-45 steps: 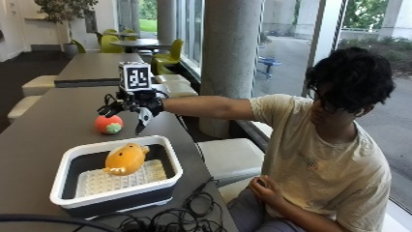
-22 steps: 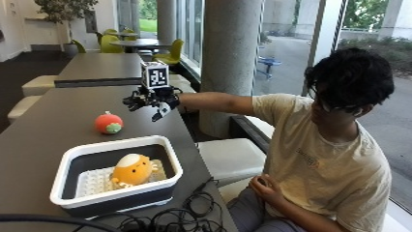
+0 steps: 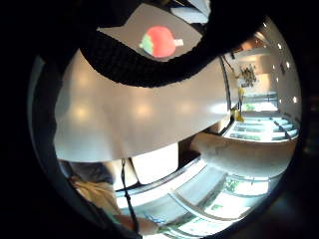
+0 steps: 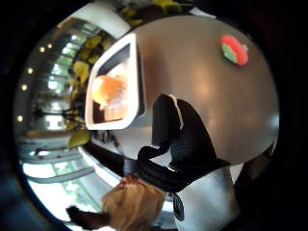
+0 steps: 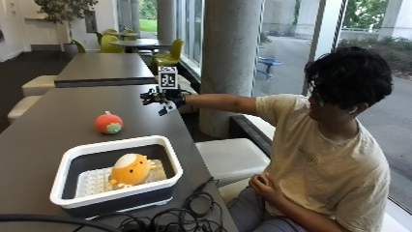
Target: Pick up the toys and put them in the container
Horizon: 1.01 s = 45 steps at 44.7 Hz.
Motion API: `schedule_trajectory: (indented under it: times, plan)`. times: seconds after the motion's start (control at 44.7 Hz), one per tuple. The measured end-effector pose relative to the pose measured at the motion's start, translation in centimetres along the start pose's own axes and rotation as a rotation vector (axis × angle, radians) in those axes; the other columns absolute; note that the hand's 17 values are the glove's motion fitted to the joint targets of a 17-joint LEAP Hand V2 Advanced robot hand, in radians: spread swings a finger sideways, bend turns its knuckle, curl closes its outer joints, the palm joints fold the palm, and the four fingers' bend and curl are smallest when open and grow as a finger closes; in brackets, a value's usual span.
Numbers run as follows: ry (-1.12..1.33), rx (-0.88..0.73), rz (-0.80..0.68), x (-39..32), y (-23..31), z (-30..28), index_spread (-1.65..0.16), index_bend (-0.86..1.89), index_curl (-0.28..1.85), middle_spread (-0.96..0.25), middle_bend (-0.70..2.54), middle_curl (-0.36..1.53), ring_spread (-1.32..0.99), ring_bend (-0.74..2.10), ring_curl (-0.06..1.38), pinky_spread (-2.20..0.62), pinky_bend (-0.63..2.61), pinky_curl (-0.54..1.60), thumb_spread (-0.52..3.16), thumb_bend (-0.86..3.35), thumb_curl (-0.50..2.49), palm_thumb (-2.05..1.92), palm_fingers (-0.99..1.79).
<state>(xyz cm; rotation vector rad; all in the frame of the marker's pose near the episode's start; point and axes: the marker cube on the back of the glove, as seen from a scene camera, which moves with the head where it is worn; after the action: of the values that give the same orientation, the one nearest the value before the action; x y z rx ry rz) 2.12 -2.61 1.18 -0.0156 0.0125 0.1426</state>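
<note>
In the outside view a red, apple-like toy (image 5: 109, 123) lies on the dark table (image 5: 45, 135), left of and below my gloved right hand (image 5: 161, 99). The hand hovers over the table's right edge, fingers relaxed, holding nothing. Nearer the front stands a white-rimmed container (image 5: 116, 146) with an orange plush toy (image 5: 130, 170) lying inside. The thumb side palm view has the red toy (image 4: 234, 49) on the table, the container (image 4: 139, 82) with the orange toy (image 4: 108, 89) in it, and a gloved finger (image 4: 183, 139). The little finger side palm view catches the red toy (image 3: 159, 41) past a black strap.
Black cables (image 5: 174, 222) lie at the table's front edge beside the container. A concrete pillar (image 5: 228, 48) stands right of the hand. A second table (image 5: 103, 67) sits behind, with white benches (image 5: 235, 157) along the sides. The person's bare hand (image 5: 264, 186) rests in the lap.
The orange toy has dropped and settled in the container. My hand has moved right, away from the red toy, to the table's right edge.
</note>
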Motion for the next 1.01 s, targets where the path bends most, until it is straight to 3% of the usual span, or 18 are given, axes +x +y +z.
schedule_trajectory:
  times: [0.157,0.38,0.515,0.716,0.828,1.007]
  plan:
    - [-0.007,-0.010,0.059,-3.6,1.4,0.4,-0.29,0.17,0.38,-0.03,0.10,0.23,-0.03,0.15,0.27,0.01,0.84,0.32,1.44,-0.01,0.29,0.00,-0.20]
    - [-0.036,-0.063,0.150,-2.2,3.1,1.6,-0.29,0.17,0.38,-0.03,0.11,0.21,-0.03,0.15,0.24,0.01,0.82,0.33,1.44,-0.01,0.28,-0.01,-0.20]
    - [-0.012,-0.037,0.082,-0.5,2.9,1.7,-0.29,0.17,0.38,-0.04,0.10,0.20,-0.03,0.15,0.23,0.02,0.80,0.33,1.44,-0.01,0.27,-0.01,-0.21]
    - [-0.112,-0.049,0.167,-1.6,3.2,2.1,-0.30,0.18,0.38,-0.04,0.10,0.18,-0.03,0.14,0.22,0.02,0.79,0.33,1.44,-0.01,0.27,0.00,-0.21]
    - [-0.084,-0.032,0.036,-1.2,2.4,2.1,-0.30,0.18,0.39,-0.04,0.10,0.18,-0.03,0.15,0.21,0.02,0.79,0.34,1.43,-0.01,0.27,-0.01,-0.21]
    - [-0.072,-0.042,0.102,-1.4,2.3,2.1,-0.30,0.18,0.39,-0.04,0.10,0.17,-0.03,0.15,0.20,0.01,0.78,0.34,1.44,-0.01,0.26,0.00,-0.20]
